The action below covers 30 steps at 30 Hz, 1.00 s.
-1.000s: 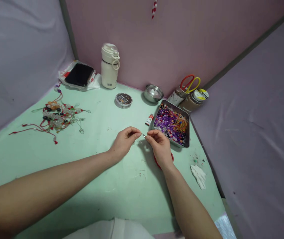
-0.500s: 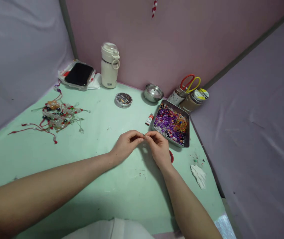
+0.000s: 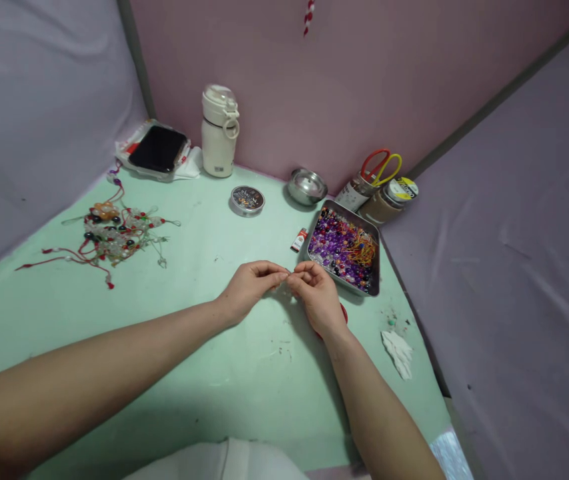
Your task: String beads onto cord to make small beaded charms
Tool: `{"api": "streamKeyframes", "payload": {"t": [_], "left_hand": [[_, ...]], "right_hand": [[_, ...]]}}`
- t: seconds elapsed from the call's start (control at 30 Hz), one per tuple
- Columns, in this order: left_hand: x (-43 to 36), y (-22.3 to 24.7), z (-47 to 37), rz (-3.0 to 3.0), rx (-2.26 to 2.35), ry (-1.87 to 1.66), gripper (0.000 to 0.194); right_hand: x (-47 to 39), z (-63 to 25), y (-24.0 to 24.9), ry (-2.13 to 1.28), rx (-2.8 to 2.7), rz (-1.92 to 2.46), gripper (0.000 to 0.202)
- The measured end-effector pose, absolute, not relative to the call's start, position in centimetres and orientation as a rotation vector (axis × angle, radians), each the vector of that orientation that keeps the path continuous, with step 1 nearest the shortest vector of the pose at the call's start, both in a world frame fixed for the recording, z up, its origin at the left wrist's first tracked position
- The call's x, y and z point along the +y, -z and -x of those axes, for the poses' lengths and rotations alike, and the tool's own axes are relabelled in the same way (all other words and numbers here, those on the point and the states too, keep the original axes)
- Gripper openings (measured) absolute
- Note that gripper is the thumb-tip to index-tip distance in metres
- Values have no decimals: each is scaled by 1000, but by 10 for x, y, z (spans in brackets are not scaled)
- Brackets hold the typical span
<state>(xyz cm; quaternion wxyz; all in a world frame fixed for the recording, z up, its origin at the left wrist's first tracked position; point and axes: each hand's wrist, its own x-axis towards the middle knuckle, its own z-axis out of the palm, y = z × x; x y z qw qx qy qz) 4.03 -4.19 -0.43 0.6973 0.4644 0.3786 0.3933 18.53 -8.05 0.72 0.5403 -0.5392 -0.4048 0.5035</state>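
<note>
- Tiny piece (image 3: 289,272) sat between fingertips, just left of the bead tray (image 3: 376,267); too small to identify.
- Left hand (image 3: 247,291), right hand (image 3: 318,297): fingers pinched together on it.
- Likely light, easily dropped; stiffness unclear. Fingertip hold at its ends seemed best.
- Red object (image 3: 344,313) lay near-side of tray.

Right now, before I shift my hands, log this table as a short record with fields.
Left hand: hand, fingertips pinched
Right hand: hand, fingertips pinched, close to the left's
Held: too small to tell
Under right wrist: red thing, partly hidden
Beyond right hand: tray with beads and cords
Left side: beaded strings, piled
Back: phone, bottle, bowl, scissors in a jar
Right side: crumpled tissue
</note>
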Motion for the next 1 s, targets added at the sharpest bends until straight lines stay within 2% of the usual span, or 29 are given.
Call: {"api": "streamKeyframes", "payload": {"t": [0.2,0.47,1.0], "left_hand": [[-42,1,-41,-987,793,-822,17],[-41,5,-41,-931,797,-879,22],[-42,5,-41,-935,787,-863,17]], "right_hand": [[-81,-187,-7,-1247,-965,1283,33],[-82,-185,-9,-1179,-1108,1345,18],[-81,-185,-5,-1201,-1054,1331,19]]}}
